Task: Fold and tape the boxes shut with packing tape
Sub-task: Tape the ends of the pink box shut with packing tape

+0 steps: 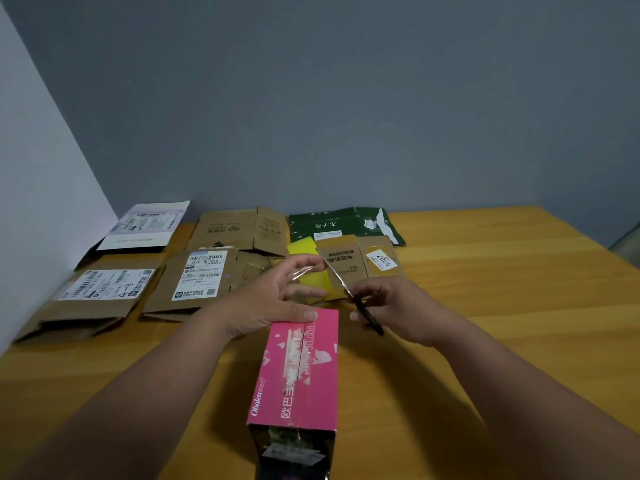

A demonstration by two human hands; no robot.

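Note:
A pink box [298, 372] stands on the wooden table [485, 341], its closed top flaps meeting at a centre seam. My left hand [273, 299] rests its thumb on the box's far top edge and pinches a strip of clear packing tape [304, 271] above it. My right hand [391, 306] grips black-handled scissors [349, 292]; the blades point up and left toward the tape. The roll of tape is not visible.
Several flattened cardboard boxes lie across the back of the table: brown ones with shipping labels [93, 299] [197, 278] [239, 230], a white one [145, 226], a dark green one [346, 225], a small brown one [360, 265] over a yellow piece [308, 258]. Walls stand left and behind.

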